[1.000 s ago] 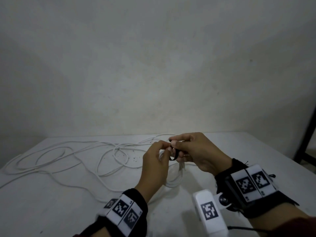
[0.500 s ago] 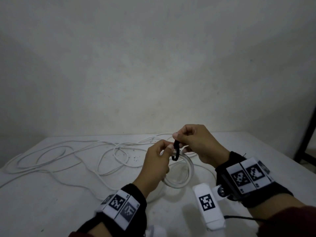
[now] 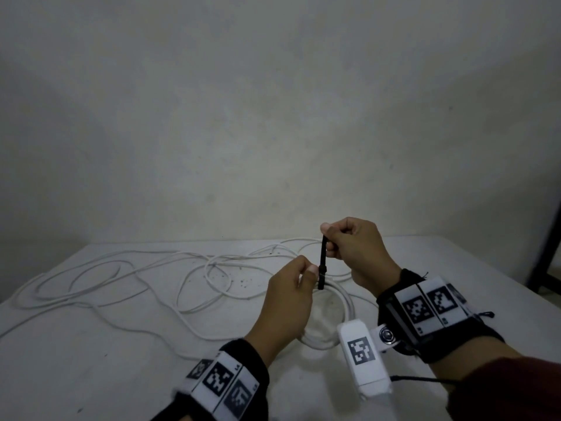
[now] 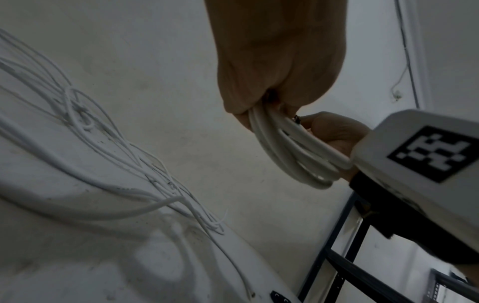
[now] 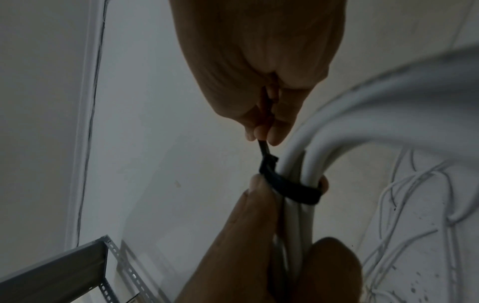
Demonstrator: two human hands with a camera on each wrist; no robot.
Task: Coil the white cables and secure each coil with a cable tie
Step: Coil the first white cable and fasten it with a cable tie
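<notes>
A small coil of white cable [image 3: 343,302] hangs above the table in front of me. My left hand [image 3: 291,296] grips the coil's top, thumb pressed by the black cable tie [image 3: 322,262] wrapped around the strands. My right hand [image 3: 352,247] pinches the tie's free tail and holds it straight up from the buckle. The right wrist view shows the tie [image 5: 290,186] looped tight round the coil [image 5: 305,164], its tail between my right fingertips [image 5: 267,131]. In the left wrist view the coil [image 4: 293,151] runs out of my left fist [image 4: 274,61].
Loose white cable [image 3: 127,278] sprawls in loops across the left and middle of the white table [image 3: 91,360]. A dark metal frame [image 3: 546,253] stands at the right beyond the table's edge. A wall rises just behind the table.
My right hand has risen, drawing the tie's tail upward through the buckle so the loop has closed on the coil. The left hand stays on the coil.
</notes>
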